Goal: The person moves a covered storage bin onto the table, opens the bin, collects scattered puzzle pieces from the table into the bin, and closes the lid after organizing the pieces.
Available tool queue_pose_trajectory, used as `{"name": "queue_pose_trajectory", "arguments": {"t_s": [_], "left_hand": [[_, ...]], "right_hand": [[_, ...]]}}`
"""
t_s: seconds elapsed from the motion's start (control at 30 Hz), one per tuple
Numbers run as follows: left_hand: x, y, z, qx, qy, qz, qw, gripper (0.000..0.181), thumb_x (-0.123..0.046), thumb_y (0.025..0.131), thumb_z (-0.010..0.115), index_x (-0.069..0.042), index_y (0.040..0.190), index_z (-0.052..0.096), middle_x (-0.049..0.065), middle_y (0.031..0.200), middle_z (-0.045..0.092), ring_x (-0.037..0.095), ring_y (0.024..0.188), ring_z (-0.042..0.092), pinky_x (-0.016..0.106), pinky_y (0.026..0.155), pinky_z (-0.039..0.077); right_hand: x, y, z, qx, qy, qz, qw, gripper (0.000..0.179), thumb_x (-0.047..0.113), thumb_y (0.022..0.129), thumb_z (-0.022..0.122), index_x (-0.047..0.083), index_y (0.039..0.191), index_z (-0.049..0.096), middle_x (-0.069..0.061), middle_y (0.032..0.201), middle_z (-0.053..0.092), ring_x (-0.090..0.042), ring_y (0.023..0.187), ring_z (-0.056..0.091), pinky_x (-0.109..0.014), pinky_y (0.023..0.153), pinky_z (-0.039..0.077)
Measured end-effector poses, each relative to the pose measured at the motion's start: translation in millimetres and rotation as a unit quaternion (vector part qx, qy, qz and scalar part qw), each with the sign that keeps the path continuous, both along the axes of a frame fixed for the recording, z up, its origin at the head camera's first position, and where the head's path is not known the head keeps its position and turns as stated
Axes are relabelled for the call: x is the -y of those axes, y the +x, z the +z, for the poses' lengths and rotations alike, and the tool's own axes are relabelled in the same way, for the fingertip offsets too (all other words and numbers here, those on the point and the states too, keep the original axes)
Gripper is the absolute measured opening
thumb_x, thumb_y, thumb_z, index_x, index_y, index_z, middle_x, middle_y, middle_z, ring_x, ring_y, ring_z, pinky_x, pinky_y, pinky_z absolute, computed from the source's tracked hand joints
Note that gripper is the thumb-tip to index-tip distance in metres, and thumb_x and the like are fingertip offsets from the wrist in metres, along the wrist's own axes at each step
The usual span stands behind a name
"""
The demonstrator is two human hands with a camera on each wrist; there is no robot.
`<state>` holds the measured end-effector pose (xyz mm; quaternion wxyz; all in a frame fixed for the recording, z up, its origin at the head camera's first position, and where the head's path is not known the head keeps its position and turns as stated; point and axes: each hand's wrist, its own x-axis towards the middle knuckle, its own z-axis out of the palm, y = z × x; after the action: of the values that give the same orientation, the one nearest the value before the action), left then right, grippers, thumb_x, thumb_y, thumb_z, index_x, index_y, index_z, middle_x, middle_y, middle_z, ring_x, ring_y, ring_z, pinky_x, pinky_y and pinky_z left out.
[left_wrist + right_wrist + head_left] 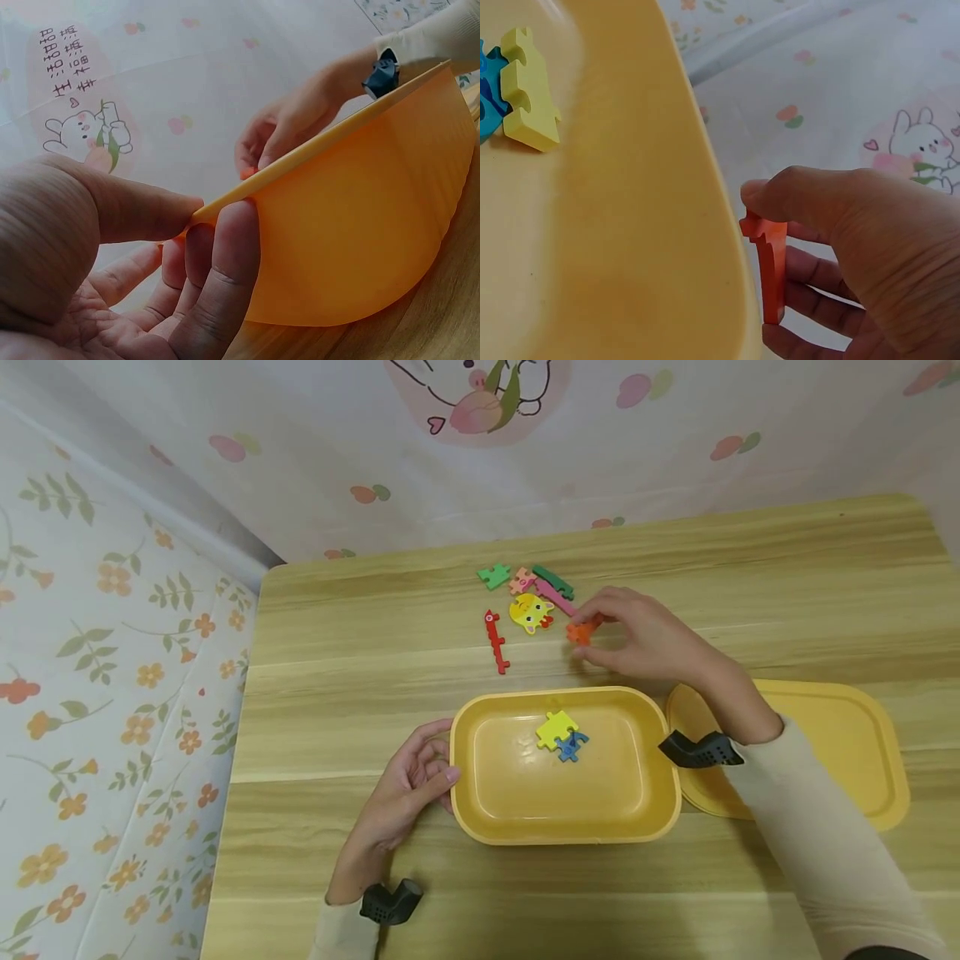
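My left hand grips the left end of a yellow plastic box, thumb over the rim and fingers under it, as the left wrist view shows. Inside the box lie a yellow puzzle piece and a blue puzzle piece, side by side. Beyond the box's far rim, my right hand pinches an orange puzzle piece between thumb and fingers. Left of that hand are a yellow giraffe-head piece, a pink piece and a long red piece.
Farther back on the wooden table lie a dark green piece, a salmon piece and a light green piece. A yellow lid rests right of the box, under the right forearm. Patterned curtains hang behind the table.
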<state>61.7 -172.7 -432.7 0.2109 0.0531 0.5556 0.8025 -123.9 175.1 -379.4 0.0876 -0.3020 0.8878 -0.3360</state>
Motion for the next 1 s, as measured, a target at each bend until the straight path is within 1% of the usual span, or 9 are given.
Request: {"name": "queue_pose_trajectory", "arguments": {"t_s": [0.13, 0.2, 0.37, 0.43, 0.5, 0.6, 0.7, 0.83, 1.0], "left_hand": [[0.7, 0.8, -0.4, 0.002, 0.002, 0.001, 1.0000, 0.061, 0.006, 0.102, 0.060, -0.001, 0.158, 0.036, 0.007, 0.118, 0.064, 0.011, 0.086, 0.075, 0.026, 0.064, 0.067], [0.8, 1.0, -0.1, 0.001, 0.003, 0.001, 1.0000, 0.061, 0.006, 0.102, 0.059, -0.001, 0.158, 0.035, 0.007, 0.118, 0.065, 0.011, 0.087, 0.075, 0.026, 0.065, 0.068], [1.1, 0.6, 0.5, 0.002, 0.002, 0.001, 1.0000, 0.061, 0.005, 0.103, 0.060, -0.002, 0.158, 0.036, 0.006, 0.118, 0.064, 0.010, 0.087, 0.075, 0.026, 0.065, 0.068], [1.4, 0.4, 0.1, 0.003, 0.000, 0.000, 1.0000, 0.061, 0.005, 0.103, 0.060, -0.003, 0.158, 0.037, 0.006, 0.117, 0.064, 0.009, 0.087, 0.075, 0.025, 0.065, 0.067], [1.5, 0.2, -0.5, 0.000, 0.000, -0.001, 1.0000, 0.060, 0.005, 0.103, 0.060, -0.002, 0.158, 0.036, 0.006, 0.118, 0.065, 0.009, 0.087, 0.075, 0.024, 0.066, 0.067], [1.5, 0.3, -0.6, 0.001, -0.002, -0.001, 1.0000, 0.060, 0.006, 0.102, 0.060, -0.003, 0.158, 0.037, 0.006, 0.117, 0.065, 0.009, 0.086, 0.075, 0.024, 0.066, 0.067], [1.3, 0.5, -0.5, 0.000, -0.003, -0.001, 1.0000, 0.060, 0.006, 0.102, 0.059, -0.002, 0.158, 0.036, 0.006, 0.117, 0.064, 0.009, 0.086, 0.074, 0.024, 0.065, 0.067], [0.7, 0.5, 0.4, 0.002, -0.006, -0.001, 1.0000, 0.061, 0.007, 0.102, 0.058, -0.001, 0.158, 0.035, 0.006, 0.117, 0.064, 0.009, 0.086, 0.074, 0.023, 0.065, 0.067], [0.1, 0.0, 1.8, 0.006, -0.008, -0.002, 0.9999, 0.062, 0.007, 0.102, 0.059, 0.000, 0.159, 0.033, 0.007, 0.117, 0.064, 0.010, 0.085, 0.075, 0.024, 0.065, 0.067]], "right_hand": [[-3, 4.5, 0.9, -0.004, -0.011, -0.012, 0.9999, 0.033, 0.016, 0.087, 0.088, 0.012, 0.117, 0.074, -0.002, 0.114, 0.072, -0.017, 0.102, 0.064, -0.037, 0.091, 0.055], [-4, 7.0, 1.6, 0.001, -0.017, -0.019, 0.9997, 0.032, 0.015, 0.088, 0.087, 0.013, 0.117, 0.074, -0.001, 0.115, 0.072, -0.016, 0.103, 0.063, -0.037, 0.093, 0.055], [-6, 12.7, 4.6, 0.021, -0.040, -0.044, 0.9980, 0.030, 0.013, 0.089, 0.086, 0.014, 0.116, 0.073, -0.002, 0.115, 0.072, -0.017, 0.106, 0.063, -0.047, 0.103, 0.056], [-7, 15.4, 6.6, 0.029, -0.051, -0.053, 0.9969, 0.030, 0.013, 0.089, 0.085, 0.014, 0.116, 0.073, -0.001, 0.115, 0.072, -0.016, 0.107, 0.063, -0.048, 0.105, 0.056], [-8, 18.0, 8.5, 0.037, -0.063, -0.060, 0.9955, 0.029, 0.011, 0.090, 0.085, 0.015, 0.116, 0.073, 0.000, 0.116, 0.073, -0.012, 0.109, 0.063, -0.045, 0.104, 0.057], [-10, 20.8, 11.2, 0.044, -0.080, -0.067, 0.9935, 0.028, 0.010, 0.091, 0.083, 0.016, 0.116, 0.074, 0.003, 0.116, 0.073, -0.004, 0.110, 0.062, -0.033, 0.103, 0.057], [-11, 22.6, 13.7, 0.051, -0.098, -0.071, 0.9913, 0.027, 0.009, 0.092, 0.082, 0.015, 0.117, 0.073, 0.003, 0.116, 0.074, 0.000, 0.109, 0.062, -0.023, 0.101, 0.056], [-13, 24.6, 15.4, 0.074, -0.125, -0.075, 0.9866, 0.026, 0.009, 0.094, 0.080, 0.013, 0.119, 0.073, 0.002, 0.116, 0.073, -0.003, 0.109, 0.064, -0.017, 0.099, 0.056], [-18, 28.1, 14.4, 0.097, -0.152, -0.082, 0.9801, 0.025, 0.007, 0.096, 0.077, 0.009, 0.120, 0.072, 0.006, 0.115, 0.071, -0.007, 0.110, 0.065, -0.013, 0.098, 0.057]]}}
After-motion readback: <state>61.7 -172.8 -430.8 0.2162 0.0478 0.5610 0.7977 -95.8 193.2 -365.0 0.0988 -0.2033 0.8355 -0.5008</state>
